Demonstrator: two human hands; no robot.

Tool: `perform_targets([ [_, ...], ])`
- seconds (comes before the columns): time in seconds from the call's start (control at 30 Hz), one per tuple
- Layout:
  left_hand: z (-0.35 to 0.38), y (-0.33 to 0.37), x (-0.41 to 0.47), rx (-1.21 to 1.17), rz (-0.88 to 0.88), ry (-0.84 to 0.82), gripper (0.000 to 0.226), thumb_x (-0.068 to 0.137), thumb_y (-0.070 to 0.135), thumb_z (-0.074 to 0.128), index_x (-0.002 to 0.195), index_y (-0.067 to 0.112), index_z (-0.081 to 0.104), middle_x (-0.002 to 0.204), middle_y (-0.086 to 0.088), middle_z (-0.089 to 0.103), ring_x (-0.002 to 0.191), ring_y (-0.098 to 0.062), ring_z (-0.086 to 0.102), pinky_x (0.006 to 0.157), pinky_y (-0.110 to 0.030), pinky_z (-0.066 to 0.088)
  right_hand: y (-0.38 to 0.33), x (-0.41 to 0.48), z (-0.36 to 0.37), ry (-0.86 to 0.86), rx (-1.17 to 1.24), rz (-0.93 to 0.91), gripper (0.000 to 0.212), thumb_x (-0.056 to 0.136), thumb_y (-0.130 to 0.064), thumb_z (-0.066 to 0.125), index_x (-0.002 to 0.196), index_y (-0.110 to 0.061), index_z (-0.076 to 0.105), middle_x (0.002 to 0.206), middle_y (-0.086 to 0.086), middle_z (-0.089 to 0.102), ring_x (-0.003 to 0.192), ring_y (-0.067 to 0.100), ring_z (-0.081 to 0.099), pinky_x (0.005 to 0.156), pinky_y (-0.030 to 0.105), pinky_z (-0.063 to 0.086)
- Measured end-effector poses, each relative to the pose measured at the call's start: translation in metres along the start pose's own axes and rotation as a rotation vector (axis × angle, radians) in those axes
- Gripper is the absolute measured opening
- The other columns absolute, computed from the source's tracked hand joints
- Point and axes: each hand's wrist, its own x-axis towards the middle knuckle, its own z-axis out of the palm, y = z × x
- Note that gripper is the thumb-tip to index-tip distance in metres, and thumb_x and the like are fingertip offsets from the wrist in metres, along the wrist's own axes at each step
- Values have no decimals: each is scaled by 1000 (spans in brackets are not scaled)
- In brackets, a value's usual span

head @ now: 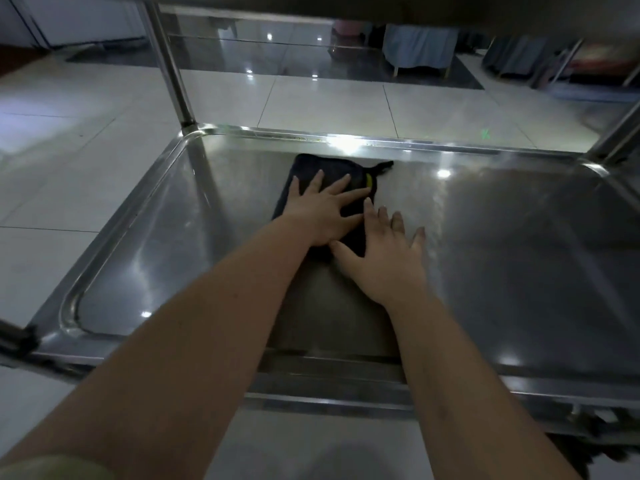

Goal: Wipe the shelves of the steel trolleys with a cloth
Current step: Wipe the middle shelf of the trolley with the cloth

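1. The dark cloth (313, 166) lies flat on the steel trolley shelf (502, 237), toward the far rim and left of centre, with a small yellow tag (369, 180) at its right edge.
2. The left hand (325, 211) presses flat on the cloth, fingers straight and spread apart.
3. The right hand (384, 254) lies flat just beside it, fingers straight and apart, its thumb against the cloth's near edge and its outer fingers on bare steel.
4. An upright post (169, 64) rises from the shelf's far left corner.
5. A glossy tiled floor (329, 105) lies beyond.
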Motion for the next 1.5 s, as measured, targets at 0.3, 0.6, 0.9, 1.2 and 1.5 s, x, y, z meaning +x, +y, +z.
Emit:
perform_targets([
  [0.3,-13,-185,-78,86,-438,88,59,88,74,15,145,61,6,163,14,4,149,-32,0,114,-63,-3,-4,0,1,-74,-137,-15,94,75,-89,12,154,-37,6,164,9,-1,150,32,-4,115,63,-6],
  [0.6,7,-74,-59,55,-241,108,61,86,77,12,144,61,4,162,16,-1,149,-32,-6,110,-67,-6,-7,-1,-6,-54,13,9,96,75,-86,11,153,-32,19,163,4,12,150,28,3,115,63,-7],
  [0.9,11,-75,-105,37,-80,105,68,77,82,10,142,65,4,161,19,2,150,-26,-2,114,-60,-5,-3,-2,-9,-20,100,17,74,86,-78,22,146,-37,36,161,-1,21,149,25,9,116,59,-4],
  [1.2,6,-113,-156,-26,-545,70,64,87,75,16,146,56,5,163,12,-3,148,-36,-10,109,-69,-10,-8,-4,-13,-47,140,56,69,86,-78,30,138,-36,47,160,0,26,149,26,12,115,58,-6],
  [1.5,22,44,-182,-109,183,-47,57,91,70,25,146,57,14,162,16,2,148,-27,-10,111,-59,-16,-12,-28,-25,-9,688,43,37,91,-26,66,127,-22,61,125,5,63,117,15,57,107,36,41],
])
